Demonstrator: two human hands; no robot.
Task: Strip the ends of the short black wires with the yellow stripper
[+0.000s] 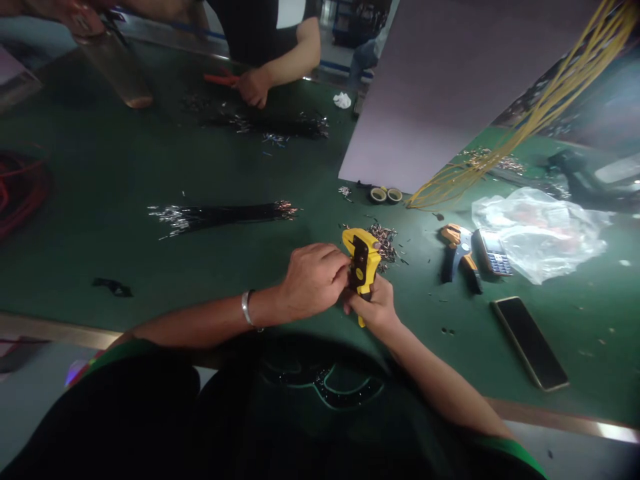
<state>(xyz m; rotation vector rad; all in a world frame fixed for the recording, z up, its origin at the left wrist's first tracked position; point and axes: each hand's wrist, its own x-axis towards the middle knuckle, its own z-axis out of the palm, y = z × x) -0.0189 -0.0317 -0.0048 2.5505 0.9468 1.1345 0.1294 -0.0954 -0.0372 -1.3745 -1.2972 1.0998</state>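
Note:
My right hand (pixel 376 303) is wrapped round the handles of a yellow and black wire stripper (pixel 364 260), its head pointing away from me. Close against the tool's left side, my left hand (pixel 316 279) has its fingers curled in a pinch; whatever lies between them is hidden. Just beyond the tool is a heap of small dark and coppery wire offcuts (pixel 384 241). To the left lies a bundle of black wires (pixel 225 214) with silvery ends on one side and coppery ends on the other.
On the right are an orange and dark stripper (pixel 459 257), a keypad phone (pixel 494 252), a smartphone (pixel 531 343) and a plastic bag (pixel 543 233). A board (pixel 415 93) with hanging yellow wires (pixel 530 130) stands behind. Across the table, a co-worker's hand (pixel 254 87) is beside red-handled pliers (pixel 220 79).

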